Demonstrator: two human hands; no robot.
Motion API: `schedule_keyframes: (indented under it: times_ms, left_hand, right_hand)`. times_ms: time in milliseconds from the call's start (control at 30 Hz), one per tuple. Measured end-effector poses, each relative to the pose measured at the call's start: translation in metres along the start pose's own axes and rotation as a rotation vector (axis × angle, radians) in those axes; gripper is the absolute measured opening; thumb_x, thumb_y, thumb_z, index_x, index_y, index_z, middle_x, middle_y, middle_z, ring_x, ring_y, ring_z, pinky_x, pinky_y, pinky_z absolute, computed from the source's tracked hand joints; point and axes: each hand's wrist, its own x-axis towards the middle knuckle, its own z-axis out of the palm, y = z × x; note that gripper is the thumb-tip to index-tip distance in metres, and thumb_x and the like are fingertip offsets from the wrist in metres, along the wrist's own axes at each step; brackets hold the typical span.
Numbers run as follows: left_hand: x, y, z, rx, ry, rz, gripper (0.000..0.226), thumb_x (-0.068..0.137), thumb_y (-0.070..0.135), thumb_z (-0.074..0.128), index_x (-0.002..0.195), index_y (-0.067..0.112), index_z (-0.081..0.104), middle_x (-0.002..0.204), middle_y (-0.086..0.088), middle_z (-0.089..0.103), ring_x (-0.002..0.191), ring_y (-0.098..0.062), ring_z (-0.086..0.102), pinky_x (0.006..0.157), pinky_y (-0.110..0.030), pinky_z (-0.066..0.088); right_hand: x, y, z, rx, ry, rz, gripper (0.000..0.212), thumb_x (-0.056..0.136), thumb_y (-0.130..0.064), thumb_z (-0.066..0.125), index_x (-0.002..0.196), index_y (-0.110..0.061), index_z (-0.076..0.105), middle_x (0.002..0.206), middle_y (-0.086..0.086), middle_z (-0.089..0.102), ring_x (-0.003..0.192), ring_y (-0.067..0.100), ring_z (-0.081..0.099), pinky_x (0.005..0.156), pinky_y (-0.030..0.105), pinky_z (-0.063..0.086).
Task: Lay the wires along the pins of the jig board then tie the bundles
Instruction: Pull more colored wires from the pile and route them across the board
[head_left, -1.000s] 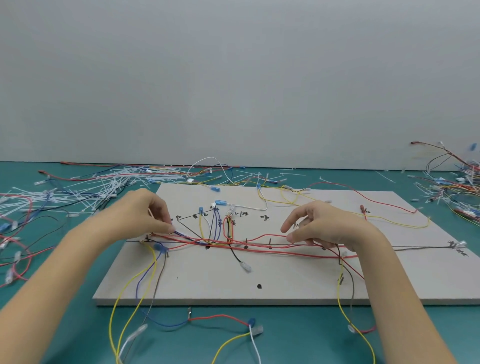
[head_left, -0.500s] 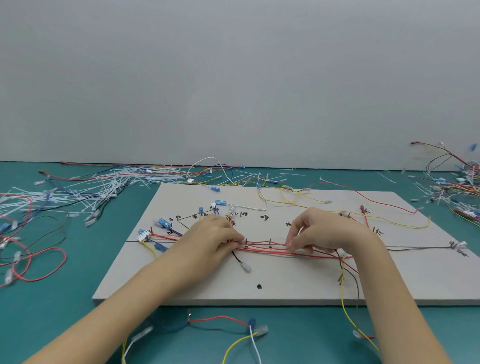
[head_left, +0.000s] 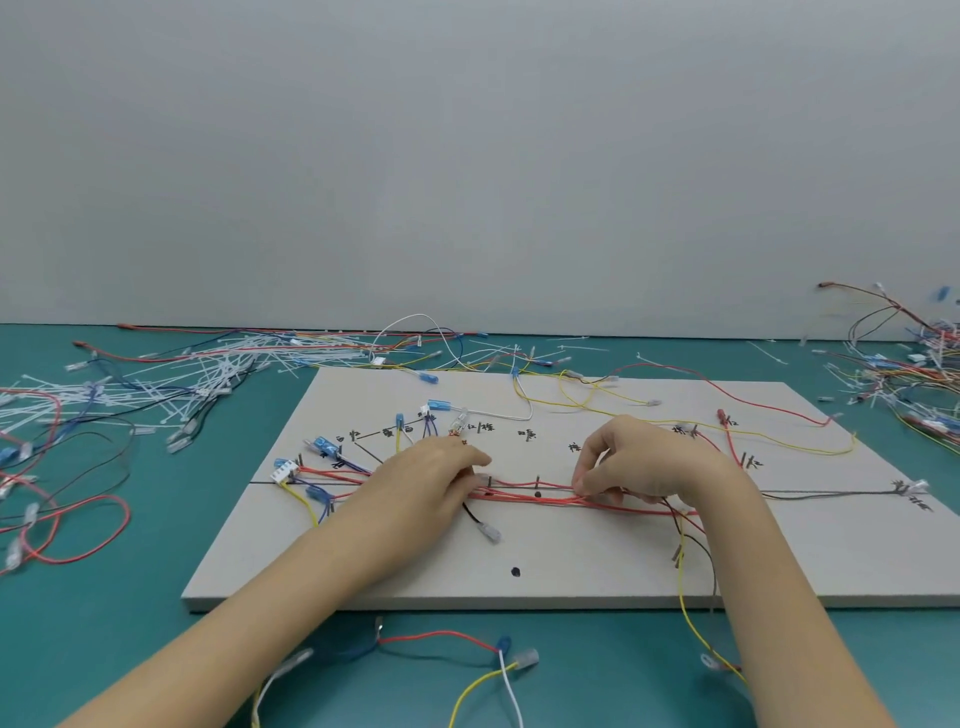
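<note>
1. The left hand (head_left: 436, 480) covers the red wires (head_left: 530, 496) at centre; its fingertips are out of sight.
2. The right hand (head_left: 649, 462) hides its own palm side, so its hold on the wires cannot be told.
3. The wire heap (head_left: 904, 364) at right is cut off by the frame edge.
4. The marks (head_left: 530, 434) on the board (head_left: 571, 582) are too small to read.

Near half of pale grey rectangular jig board (head_left: 363, 571): bare but for one black dot; free passage there. Mid-board blocked: red wire bundle (head_left: 535, 499) strung along short dark upright pins (head_left: 537, 480), left hand (head_left: 431, 478) and right hand (head_left: 644, 462) on it. Teal surface (head_left: 104, 613) left-rear littered with white plastic cable ties (head_left: 171, 374); right edge crowded by tangled loose multicoloured wires (head_left: 904, 374). Front edge: stray wire ends.
</note>
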Motion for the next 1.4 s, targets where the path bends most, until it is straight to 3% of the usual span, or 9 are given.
schedule_keyframes:
  times_ms: [267, 467, 633, 800, 967, 1133, 1400]
  left_hand:
    - [0.001, -0.005, 0.0, -0.116, 0.084, -0.027, 0.015, 0.093, 0.015, 0.061, 0.098, 0.019, 0.074, 0.093, 0.009, 0.068, 0.089, -0.006, 0.06, 0.082, -0.023, 0.046]
    - [0.002, -0.003, 0.001, -0.134, 0.062, -0.067, 0.017, 0.096, 0.019, 0.057, 0.103, 0.019, 0.073, 0.095, 0.008, 0.059, 0.09, -0.007, 0.052, 0.083, -0.023, 0.041]
    - [0.004, -0.005, -0.009, -0.213, -0.034, -0.138, 0.037, 0.091, -0.002, 0.047, 0.105, 0.019, 0.074, 0.098, 0.009, 0.06, 0.097, -0.006, 0.056, 0.088, -0.016, 0.041]
    - [0.002, -0.01, -0.016, -0.303, -0.019, -0.185, 0.044, 0.089, -0.008, 0.042, 0.1, 0.021, 0.074, 0.094, 0.014, 0.065, 0.09, 0.014, 0.055, 0.074, 0.001, 0.036]
    - [0.0, -0.016, -0.018, -0.323, 0.014, -0.168, 0.035, 0.09, -0.001, 0.051, 0.097, 0.023, 0.076, 0.087, 0.026, 0.062, 0.087, 0.019, 0.052, 0.071, 0.0, 0.035]
    - [0.001, -0.021, -0.014, -0.229, 0.013, -0.083, 0.015, 0.088, 0.019, 0.068, 0.094, 0.031, 0.075, 0.091, 0.017, 0.066, 0.095, 0.007, 0.047, 0.075, -0.005, 0.032]
    - [0.0, -0.021, -0.014, -0.208, 0.047, -0.033, 0.011, 0.085, 0.021, 0.073, 0.091, 0.03, 0.075, 0.085, 0.019, 0.066, 0.093, 0.007, 0.053, 0.073, -0.003, 0.037]
  right_hand:
    - [-0.003, 0.001, -0.003, 0.033, -0.005, -0.029, 0.006, 0.082, -0.014, 0.068, 0.077, -0.014, 0.072, 0.056, 0.002, 0.058, 0.037, 0.012, 0.033, 0.04, 0.018, 0.028]
    - [-0.004, 0.001, -0.006, 0.137, 0.009, -0.069, 0.005, 0.087, -0.016, 0.067, 0.082, -0.014, 0.069, 0.051, -0.003, 0.052, 0.042, 0.012, 0.034, 0.041, 0.019, 0.028]
    - [-0.006, 0.001, -0.006, 0.157, -0.031, -0.089, 0.004, 0.088, -0.014, 0.065, 0.086, -0.013, 0.067, 0.05, -0.004, 0.049, 0.042, 0.012, 0.033, 0.039, 0.019, 0.027]
    - [-0.008, 0.0, -0.006, 0.162, -0.045, -0.094, 0.004, 0.089, -0.014, 0.065, 0.088, -0.011, 0.068, 0.051, -0.004, 0.05, 0.043, 0.012, 0.032, 0.039, 0.019, 0.026]
    - [-0.009, 0.001, -0.009, 0.159, -0.053, -0.103, 0.004, 0.088, -0.013, 0.064, 0.086, -0.012, 0.068, 0.049, -0.004, 0.049, 0.037, 0.01, 0.032, 0.038, 0.018, 0.026]
    - [-0.009, 0.0, -0.008, 0.152, -0.056, -0.108, 0.005, 0.088, -0.014, 0.065, 0.085, -0.013, 0.069, 0.049, -0.004, 0.049, 0.037, 0.01, 0.032, 0.039, 0.019, 0.026]
    - [-0.005, 0.0, -0.003, 0.103, -0.039, -0.067, 0.006, 0.088, -0.014, 0.065, 0.083, -0.014, 0.068, 0.05, -0.003, 0.051, 0.035, 0.01, 0.033, 0.038, 0.018, 0.028]
